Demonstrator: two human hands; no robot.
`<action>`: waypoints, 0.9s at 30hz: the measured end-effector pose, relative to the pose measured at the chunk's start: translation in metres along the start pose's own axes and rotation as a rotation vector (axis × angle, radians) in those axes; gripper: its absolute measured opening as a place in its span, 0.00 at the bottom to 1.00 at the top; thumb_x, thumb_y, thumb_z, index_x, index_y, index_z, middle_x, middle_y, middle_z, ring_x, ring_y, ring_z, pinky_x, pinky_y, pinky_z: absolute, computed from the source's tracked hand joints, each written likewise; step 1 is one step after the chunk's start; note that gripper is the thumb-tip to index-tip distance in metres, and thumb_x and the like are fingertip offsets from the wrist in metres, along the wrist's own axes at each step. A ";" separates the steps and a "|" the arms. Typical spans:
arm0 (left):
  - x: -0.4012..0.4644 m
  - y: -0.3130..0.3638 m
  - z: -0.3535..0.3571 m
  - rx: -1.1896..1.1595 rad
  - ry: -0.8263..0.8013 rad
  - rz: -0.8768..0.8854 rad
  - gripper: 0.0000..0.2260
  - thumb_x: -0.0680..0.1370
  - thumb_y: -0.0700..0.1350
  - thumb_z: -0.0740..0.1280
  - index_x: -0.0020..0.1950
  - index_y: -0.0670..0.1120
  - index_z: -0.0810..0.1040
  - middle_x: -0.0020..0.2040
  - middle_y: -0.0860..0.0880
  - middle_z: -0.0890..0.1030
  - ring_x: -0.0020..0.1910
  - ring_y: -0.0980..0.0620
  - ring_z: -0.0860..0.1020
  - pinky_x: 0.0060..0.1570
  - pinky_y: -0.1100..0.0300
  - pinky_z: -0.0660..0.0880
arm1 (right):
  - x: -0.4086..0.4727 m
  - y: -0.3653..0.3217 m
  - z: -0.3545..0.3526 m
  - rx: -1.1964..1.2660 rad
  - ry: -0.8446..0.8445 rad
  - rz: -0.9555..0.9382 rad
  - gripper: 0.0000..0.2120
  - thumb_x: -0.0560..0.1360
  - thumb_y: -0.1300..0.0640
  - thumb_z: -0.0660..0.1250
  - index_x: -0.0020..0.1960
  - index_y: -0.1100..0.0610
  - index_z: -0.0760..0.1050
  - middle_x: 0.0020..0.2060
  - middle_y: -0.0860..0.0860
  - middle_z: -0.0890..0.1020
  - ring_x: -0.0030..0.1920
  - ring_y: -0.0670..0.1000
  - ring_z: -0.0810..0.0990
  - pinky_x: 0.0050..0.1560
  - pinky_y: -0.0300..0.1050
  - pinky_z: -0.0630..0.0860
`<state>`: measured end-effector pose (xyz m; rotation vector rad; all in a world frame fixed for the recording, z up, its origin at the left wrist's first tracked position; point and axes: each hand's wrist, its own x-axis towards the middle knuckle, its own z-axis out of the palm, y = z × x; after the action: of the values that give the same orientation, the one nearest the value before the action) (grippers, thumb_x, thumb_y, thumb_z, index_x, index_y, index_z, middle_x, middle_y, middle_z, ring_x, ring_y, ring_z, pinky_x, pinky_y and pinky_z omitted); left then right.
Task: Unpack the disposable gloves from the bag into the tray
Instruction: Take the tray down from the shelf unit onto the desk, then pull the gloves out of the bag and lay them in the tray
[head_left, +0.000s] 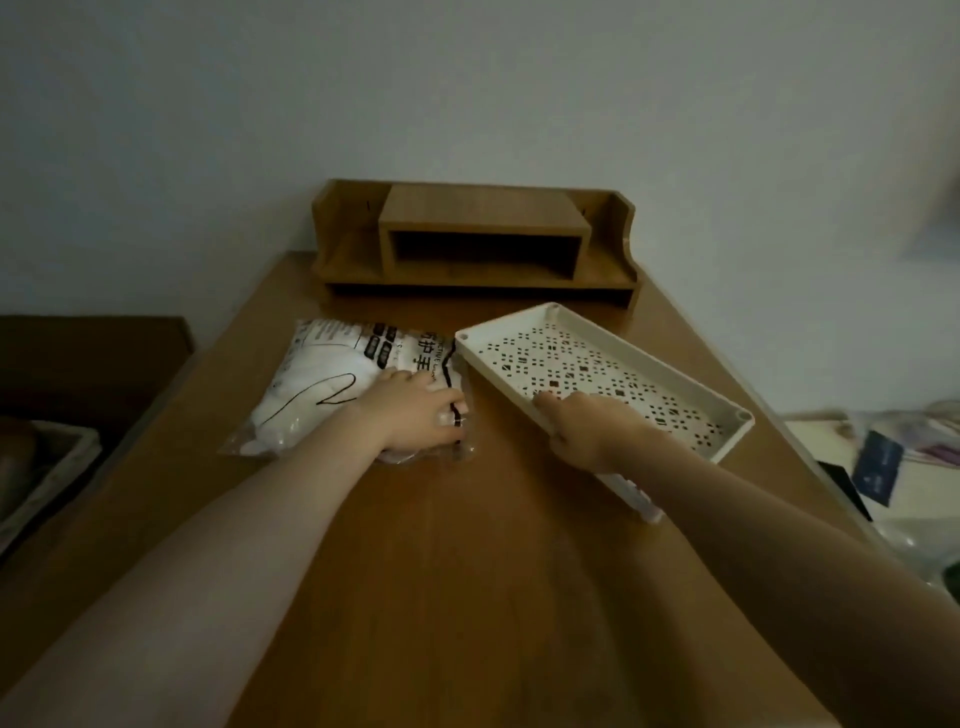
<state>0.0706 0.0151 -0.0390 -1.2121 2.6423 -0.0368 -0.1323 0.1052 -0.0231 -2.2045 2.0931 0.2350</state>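
Note:
A clear plastic bag of white disposable gloves (322, 379), printed with black characters, lies flat on the wooden table left of centre. My left hand (415, 415) rests on the bag's right end, fingers curled over its edge. To the right sits a cream perforated tray (644, 358), lying at an angle. My right hand (592, 431) grips the tray's near long rim, thumb reaching over onto the perforated floor. The tray holds nothing that I can see.
A wooden desk organiser (478, 244) stands at the table's far edge against the wall. A dark cabinet and a basket (47, 467) sit to the left below table level. Cluttered items including a dark blue card (878, 467) lie to the right.

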 end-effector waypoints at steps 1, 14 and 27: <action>-0.003 0.002 0.002 -0.014 -0.007 0.008 0.30 0.76 0.68 0.52 0.75 0.58 0.56 0.76 0.44 0.58 0.73 0.41 0.58 0.72 0.47 0.51 | -0.002 -0.002 0.003 -0.015 -0.019 0.029 0.19 0.80 0.55 0.56 0.70 0.52 0.60 0.36 0.47 0.68 0.38 0.48 0.72 0.37 0.43 0.69; -0.009 0.027 0.006 -0.377 0.284 -0.046 0.07 0.82 0.47 0.56 0.55 0.50 0.72 0.62 0.51 0.73 0.58 0.51 0.71 0.62 0.54 0.66 | 0.018 -0.030 0.010 0.366 0.274 0.144 0.13 0.79 0.59 0.59 0.63 0.57 0.73 0.61 0.54 0.75 0.58 0.52 0.74 0.56 0.44 0.74; -0.024 0.008 -0.045 -1.679 0.558 -0.020 0.09 0.82 0.48 0.57 0.48 0.49 0.76 0.51 0.48 0.80 0.52 0.48 0.78 0.58 0.47 0.74 | 0.044 -0.057 -0.020 0.597 0.566 -0.281 0.29 0.75 0.53 0.68 0.73 0.51 0.63 0.71 0.52 0.65 0.70 0.53 0.64 0.66 0.43 0.62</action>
<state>0.0696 0.0354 0.0081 -1.6108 2.7663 2.5229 -0.0720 0.0621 -0.0134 -2.2711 1.6777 -0.9996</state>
